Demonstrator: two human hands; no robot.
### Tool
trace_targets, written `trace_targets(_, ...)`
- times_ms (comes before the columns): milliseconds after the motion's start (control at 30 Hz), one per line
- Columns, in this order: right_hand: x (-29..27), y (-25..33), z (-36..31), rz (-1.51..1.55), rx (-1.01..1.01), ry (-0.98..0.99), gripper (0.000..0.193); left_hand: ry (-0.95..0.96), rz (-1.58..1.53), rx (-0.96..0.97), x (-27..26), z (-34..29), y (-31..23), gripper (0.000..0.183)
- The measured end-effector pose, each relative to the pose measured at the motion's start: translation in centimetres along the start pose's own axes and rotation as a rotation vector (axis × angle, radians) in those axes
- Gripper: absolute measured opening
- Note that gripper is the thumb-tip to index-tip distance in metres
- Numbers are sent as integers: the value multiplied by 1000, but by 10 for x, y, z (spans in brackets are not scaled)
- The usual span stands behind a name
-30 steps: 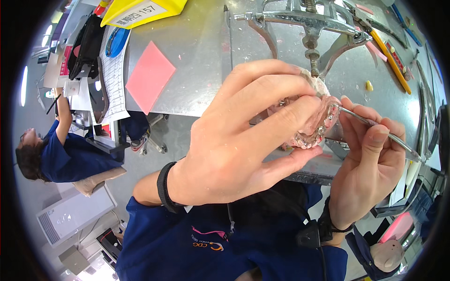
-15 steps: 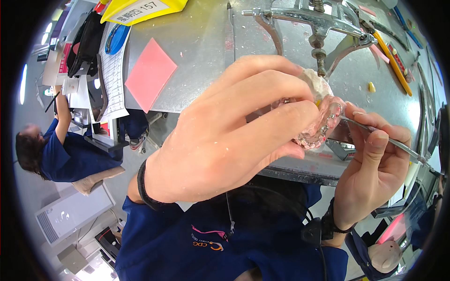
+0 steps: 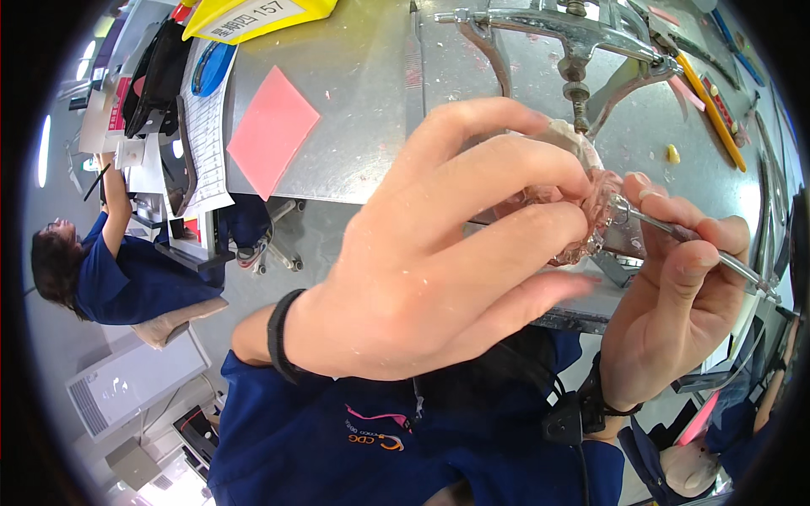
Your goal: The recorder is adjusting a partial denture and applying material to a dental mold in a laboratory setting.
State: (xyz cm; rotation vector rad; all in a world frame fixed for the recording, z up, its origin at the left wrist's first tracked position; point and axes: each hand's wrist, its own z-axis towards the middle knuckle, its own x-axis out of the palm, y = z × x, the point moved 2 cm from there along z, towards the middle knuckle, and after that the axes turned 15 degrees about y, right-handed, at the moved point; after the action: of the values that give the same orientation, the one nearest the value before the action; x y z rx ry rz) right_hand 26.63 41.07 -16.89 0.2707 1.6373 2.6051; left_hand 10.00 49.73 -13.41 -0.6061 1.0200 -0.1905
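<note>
My left hand (image 3: 456, 244) arches over a dental model and grips it with bent fingers. Pink wax (image 3: 601, 207) covers the model's right side, with shiny wire-like bits along its edge. Pale plaster (image 3: 578, 142) shows above my fingers; the rest is hidden beneath them. The thumb is blurred and stands off below the model. My right hand (image 3: 683, 295) pinches a slim metal dental instrument (image 3: 734, 268), its tip against or very near the wax rim. Just beyond the model stands a metal articulator (image 3: 540, 32) with a threaded pin (image 3: 577, 93).
A pink wax sheet (image 3: 272, 135) lies on the metal bench at left, below a yellow tray (image 3: 253, 18). A yellow-handled tool (image 3: 717, 118) and a small yellow lump (image 3: 672, 153) lie at right. A person in dark blue (image 3: 126, 270) sits at another bench, far left.
My left hand has shifted slightly right, and the model has turned so its wax rim shows more edge-on. The left thumb has come away from it. The right hand with the instrument moved slightly right.
</note>
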Motion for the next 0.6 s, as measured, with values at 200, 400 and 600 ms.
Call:
trace_targets(200,-2,3,0,83,-51,41,29,-111,-97,-15,3,-7,-5,19)
trace_targets(400,-17,14,-8,-44,-23,-47,27,-102,-240,6,-33,-18,-16,37)
trace_targets(600,-4,28,-29,-63,58,-17,20,-144,-717,-220,-1,-45,-42,12)
